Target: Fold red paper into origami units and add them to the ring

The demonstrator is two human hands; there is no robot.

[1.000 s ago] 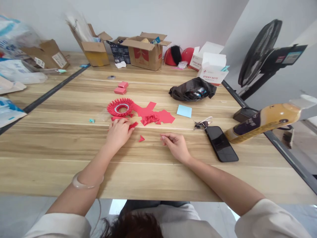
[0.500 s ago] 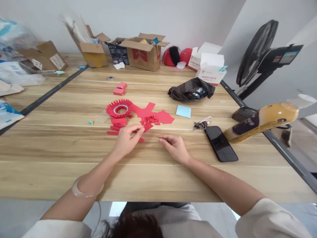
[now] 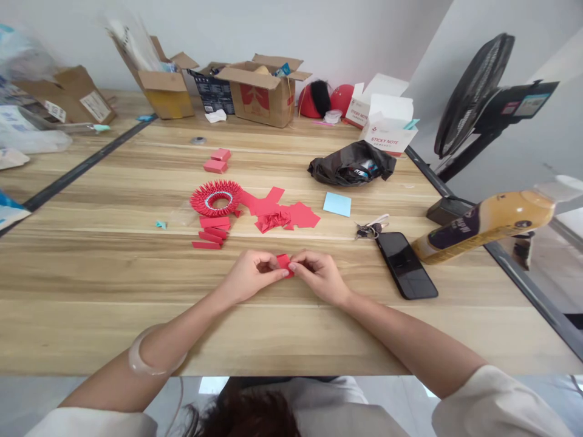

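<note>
Between my hands, near the table's front, is a small red paper strip (image 3: 284,263). My left hand (image 3: 255,273) pinches its left side, and the fingertips of my right hand (image 3: 319,274) close on its right edge. Behind them lies a pile of red paper pieces (image 3: 304,215), some crumpled. A ring of folded red paper (image 3: 197,199) with a pale blue inner band sits to the left. Several red paper strips (image 3: 214,223) lie in front of the ring. Two pinkish-red stacks (image 3: 215,166) rest farther back.
A blue sticky note pad (image 3: 337,204), keys (image 3: 370,230), a phone (image 3: 407,265) and a tilted yellow bottle (image 3: 487,224) are on the right. A black plastic bag (image 3: 334,165) lies behind. Cardboard boxes (image 3: 262,100) line the wall; a fan (image 3: 476,97) stands at right.
My left hand has moved right and toward me with a red paper strip, meeting my right hand. The right fingertips now touch the strip. The camera view has shifted slightly.
</note>
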